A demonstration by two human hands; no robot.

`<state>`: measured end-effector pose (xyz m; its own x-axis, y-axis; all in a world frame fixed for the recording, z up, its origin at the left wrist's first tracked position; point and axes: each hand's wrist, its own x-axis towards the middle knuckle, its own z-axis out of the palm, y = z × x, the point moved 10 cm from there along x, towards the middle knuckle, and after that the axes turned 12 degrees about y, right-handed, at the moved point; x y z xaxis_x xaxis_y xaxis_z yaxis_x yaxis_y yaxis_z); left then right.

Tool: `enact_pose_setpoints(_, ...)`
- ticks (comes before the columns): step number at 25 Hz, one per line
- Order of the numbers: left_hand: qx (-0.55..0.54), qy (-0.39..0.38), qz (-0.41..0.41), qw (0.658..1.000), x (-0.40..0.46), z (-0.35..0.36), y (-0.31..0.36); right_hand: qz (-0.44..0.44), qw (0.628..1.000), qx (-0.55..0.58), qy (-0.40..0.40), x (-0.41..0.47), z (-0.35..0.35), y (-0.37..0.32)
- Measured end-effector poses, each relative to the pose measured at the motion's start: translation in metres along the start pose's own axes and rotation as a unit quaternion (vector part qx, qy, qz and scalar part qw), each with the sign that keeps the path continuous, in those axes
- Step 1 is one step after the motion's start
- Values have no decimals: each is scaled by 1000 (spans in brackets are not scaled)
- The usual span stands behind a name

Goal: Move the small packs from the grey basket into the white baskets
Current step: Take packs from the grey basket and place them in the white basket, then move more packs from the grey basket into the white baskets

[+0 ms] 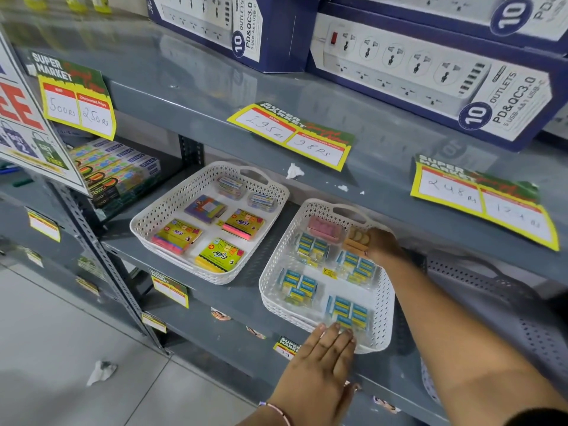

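Two white perforated baskets stand on the grey shelf. The left white basket [159,210] holds yellow, purple and clear small packs. The right white basket [276,272] holds several blue-and-yellow packs, a pink pack [324,227] and a tan pack [358,239] at its far end. My right hand [384,244] reaches into that far end and its fingers close on the tan pack. My left hand [322,361] lies flat, fingers on the near rim of the right basket. The grey basket [504,290] sits to the right, mostly hidden behind my right arm.
The shelf above [215,96] overhangs the baskets and carries yellow price tags and boxed power strips [430,72]. Stacked colourful boxes [113,170] sit on the shelf at the left. Crumpled paper [101,372] lies on the tiled floor.
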<state>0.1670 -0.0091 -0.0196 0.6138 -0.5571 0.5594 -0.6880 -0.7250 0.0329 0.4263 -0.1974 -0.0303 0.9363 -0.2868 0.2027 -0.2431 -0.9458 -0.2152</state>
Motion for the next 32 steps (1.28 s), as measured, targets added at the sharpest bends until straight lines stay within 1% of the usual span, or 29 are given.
enact_pose_setpoints(2,0,-12,1,1000,-2,4,-1,9,1000,2,-10,-4,-4,-1)
enact_pose_setpoints(4,6,-27,-1,1000,-5,8,-1,27,997,53,-41,-11,-14,-2)
enact_pose_setpoints(7,11,-54,-9,998,-5,11,8,57,989,138,-22,-35,-50,22)
enact_pose_setpoints(8,2,-59,-5,998,-3,11,17,61,985,161,3,-51,-69,39)
enact_pose_setpoints(10,-24,-60,18,998,3,13,45,75,983,161,57,-90,-100,85)
enact_pose_setpoints(12,-50,-60,54,995,11,18,82,130,976,159,78,-140,-119,143)
enact_pose_setpoints(15,-68,-64,112,989,26,27,148,221,963,146,54,-209,-128,227)
enact_pose_setpoints(18,-89,-80,132,984,38,39,199,246,964,98,8,-245,-128,274)
enact_pose_setpoints(20,-94,-102,132,981,42,44,225,242,967,83,0,-254,-131,288)
enact_pose_setpoints(23,-88,-125,113,982,43,50,249,237,965,112,5,-253,-129,296)
enact_pose_setpoints(25,-78,-112,87,987,46,51,253,262,954,144,13,-253,-126,300)
enact_pose_setpoints(28,-66,-90,99,989,44,48,253,279,943,177,31,-257,-118,298)
enact_pose_setpoints(32,-79,-121,100,984,42,53,251,266,958,101,33,-259,-111,288)
